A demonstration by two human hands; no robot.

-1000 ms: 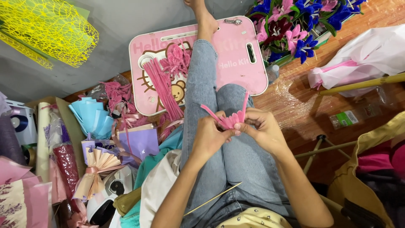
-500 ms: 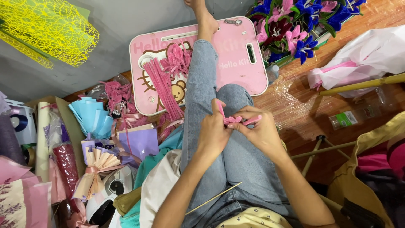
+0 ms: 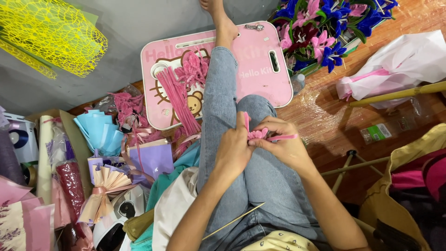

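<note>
Both hands have closed in on the pink pipe cleaner piece [image 3: 258,134] — its spread ends now bunched, folded between the fingers [image 3: 274,126].

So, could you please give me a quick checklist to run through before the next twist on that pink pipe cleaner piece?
1. Both hands on the piece: left hand and right hand pinch the pink pipe cleaner piece between them. Ok.
2. Loose ends free: one end points up, another sticks out sideways, both unobstructed. Ok.
3. Spare pipe cleaners at hand: a bundle lies on the pink lap tray. Ok.
4. Thin wooden stick ready: it rests on the lap. Ok.
5. Tightness of twists so far: hidden by fingers. Cannot tell.
</note>
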